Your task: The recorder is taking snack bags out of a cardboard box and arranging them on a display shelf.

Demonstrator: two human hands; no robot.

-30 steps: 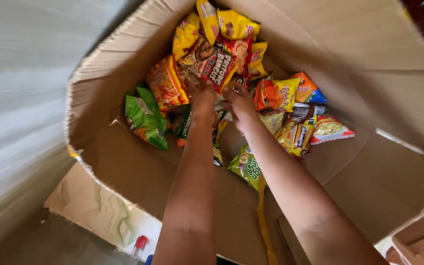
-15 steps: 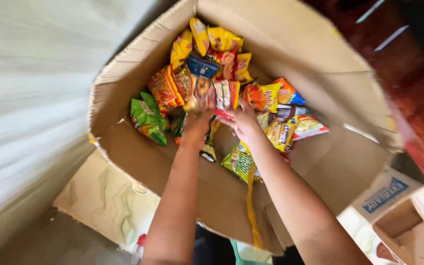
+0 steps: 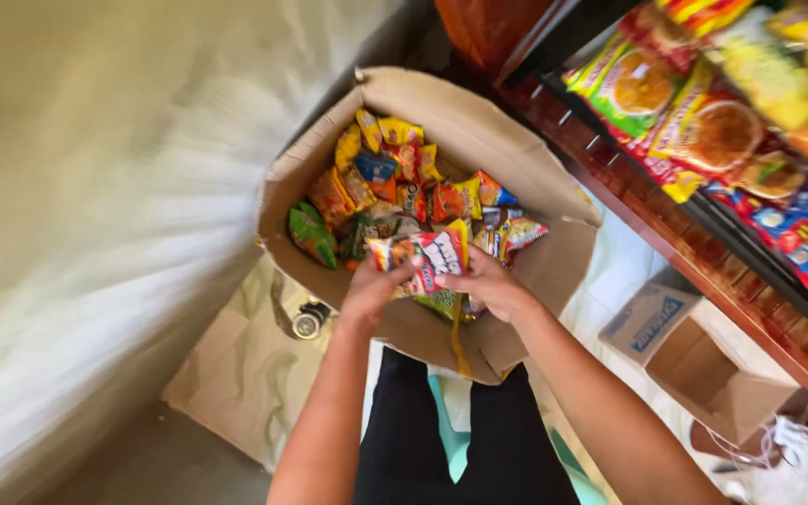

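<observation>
**Both hands lifting snack packets at the box mouth**

Head view. The left hand (image 3: 371, 288) and right hand (image 3: 488, 283) are gripping a bunch of packets (image 3: 423, 257) between them, fingers curled shut on the edges. The red-and-white packet in front is facing the camera; how many lie behind it is unclear, since the hands are covering the lower edges. The bunch is sitting just above the near rim of the box (image 3: 554, 252), over the pile (image 3: 404, 192) of mixed packets inside. The bottom of the box is hidden under the pile. The picture is blurring heavily on the left, so the grey surface there is unreadable. A shelf (image 3: 703, 252) of packets is running along the right, cut off by the frame. A smaller open carton (image 3: 694, 365) is lying below it. Black trousers (image 3: 441, 440) are showing between the forearms.
</observation>
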